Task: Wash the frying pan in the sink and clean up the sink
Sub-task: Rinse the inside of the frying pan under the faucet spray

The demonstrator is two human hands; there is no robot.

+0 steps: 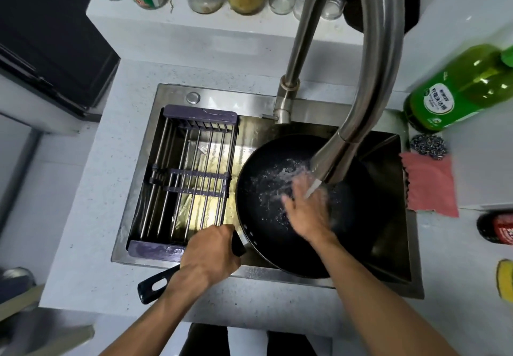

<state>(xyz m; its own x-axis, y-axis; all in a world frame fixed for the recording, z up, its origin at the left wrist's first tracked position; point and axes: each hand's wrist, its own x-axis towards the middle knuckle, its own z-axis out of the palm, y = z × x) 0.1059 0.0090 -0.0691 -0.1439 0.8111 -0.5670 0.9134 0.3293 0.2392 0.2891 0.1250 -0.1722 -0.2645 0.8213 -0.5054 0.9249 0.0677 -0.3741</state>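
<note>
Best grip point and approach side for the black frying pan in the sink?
Probably the long black handle: it juts off the black frying pan over the steel sink's near-left rim, toward the person. Come from that near-left side, as the left hand grips it; the right hand rubs inside.

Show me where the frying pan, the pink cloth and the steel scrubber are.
frying pan (266,233): head view, bare dark inside near the left rim.
pink cloth (430,186): head view, middle of the cloth.
steel scrubber (429,147): head view, centre of the ball.
</note>
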